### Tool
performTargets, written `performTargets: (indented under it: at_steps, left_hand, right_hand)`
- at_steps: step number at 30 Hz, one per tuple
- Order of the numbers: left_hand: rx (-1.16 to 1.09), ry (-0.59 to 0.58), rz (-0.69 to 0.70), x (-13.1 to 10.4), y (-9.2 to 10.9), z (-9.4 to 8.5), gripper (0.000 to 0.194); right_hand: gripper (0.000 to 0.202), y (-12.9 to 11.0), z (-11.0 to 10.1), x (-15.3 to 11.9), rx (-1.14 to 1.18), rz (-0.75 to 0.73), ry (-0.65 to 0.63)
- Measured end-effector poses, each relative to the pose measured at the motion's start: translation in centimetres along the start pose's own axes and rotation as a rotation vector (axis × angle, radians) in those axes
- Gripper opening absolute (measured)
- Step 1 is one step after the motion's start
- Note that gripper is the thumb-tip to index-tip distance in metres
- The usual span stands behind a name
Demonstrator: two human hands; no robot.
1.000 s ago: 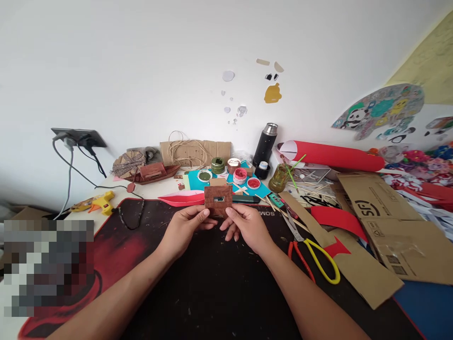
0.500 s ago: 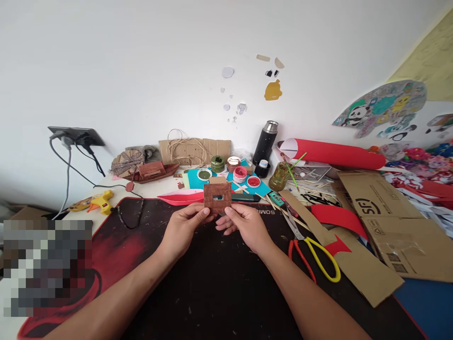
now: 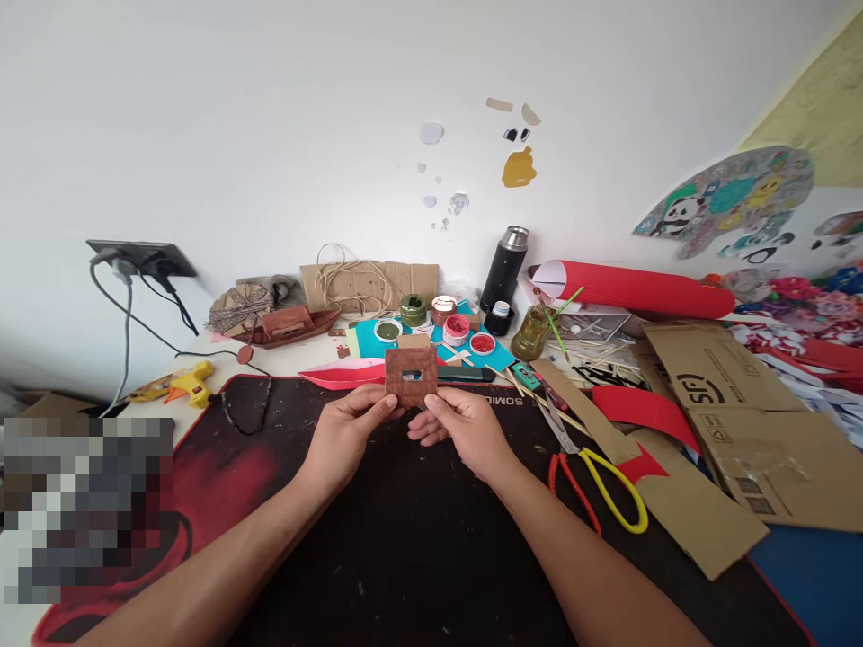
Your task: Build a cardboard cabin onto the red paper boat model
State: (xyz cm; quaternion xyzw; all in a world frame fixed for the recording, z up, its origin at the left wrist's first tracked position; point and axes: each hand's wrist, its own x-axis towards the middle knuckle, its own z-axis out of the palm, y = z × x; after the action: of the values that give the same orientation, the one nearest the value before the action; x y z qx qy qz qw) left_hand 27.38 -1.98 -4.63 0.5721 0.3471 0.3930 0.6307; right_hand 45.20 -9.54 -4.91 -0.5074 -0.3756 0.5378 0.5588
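A small brown-painted cardboard piece point(image 3: 411, 392) with a rectangular window cut through it is held up over the dark mat. My left hand point(image 3: 347, 431) pinches its lower left corner between thumb and fingers. At the lower right corner my right hand point(image 3: 468, 429) grips it with the thumb in front, the other fingers loosely curled behind and below. A bare cardboard tab point(image 3: 413, 341) shows above its top edge. Just behind lie a red paper shape point(image 3: 343, 374) and a dark cutter point(image 3: 468, 374).
Open paint jars point(image 3: 457, 330) stand on blue sheets at the back. Scissors point(image 3: 580, 458) and cardboard pieces point(image 3: 707, 530) lie to the right. On the left are a yellow glue gun point(image 3: 195, 385) and a brown model boat point(image 3: 289, 325). A black flask point(image 3: 504, 270) stands near the wall.
The view has shifted slightly. Both hands keep their hold on the brown piece, which looks a touch more squarely turned toward me.
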Motion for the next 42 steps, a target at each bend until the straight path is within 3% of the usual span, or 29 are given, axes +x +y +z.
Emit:
performTargets:
  at_steps: [12, 18, 25, 35, 42]
  left_hand:
    - [0.133, -0.007, 0.100, -0.2, 0.0, -0.6, 0.026]
    - [0.078, -0.034, -0.048, 0.2, -0.3, -0.1, 0.039]
    - [0.073, -0.048, -0.101, 0.3, 0.2, 0.4, 0.055]
    - [0.043, -0.088, -0.152, 0.5, 0.0, -0.1, 0.049]
    - [-0.032, -0.100, -0.185, 0.7, -0.2, -0.3, 0.048]
  right_hand:
    - [0.051, -0.4, -0.2, -0.1, -0.021, -0.007, -0.040]
    - [0.055, 0.2, -0.4, 0.3, -0.033, 0.017, 0.014]
    - [0.056, 0.2, -0.4, 0.4, -0.108, 0.010, 0.006]
    - [0.048, -0.2, -0.9, 0.2, -0.328, -0.075, 0.011]
    - [0.053, 0.3, -1.0, 0.4, -0.307, -0.030, -0.007]
